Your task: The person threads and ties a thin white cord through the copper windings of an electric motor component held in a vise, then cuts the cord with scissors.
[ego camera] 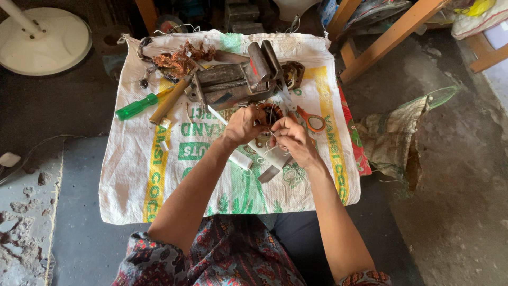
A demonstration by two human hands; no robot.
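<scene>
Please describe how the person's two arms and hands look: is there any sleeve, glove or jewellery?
Both forearms are bare, and the left hand and right hand wear no gloves. Short patterned sleeves in red, dark and grey-blue paisley-like print end near the elbows. No ring, watch or bangle can be made out.

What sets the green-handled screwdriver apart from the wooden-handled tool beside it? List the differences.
The green-handled screwdriver has a translucent green grip; the wooden-handled tool has a plain tan one. The screwdriver's handle looks slimmer and lies flatter across the sack; the wooden one slants more steeply. Both lie untouched on the white woven sack.
</scene>
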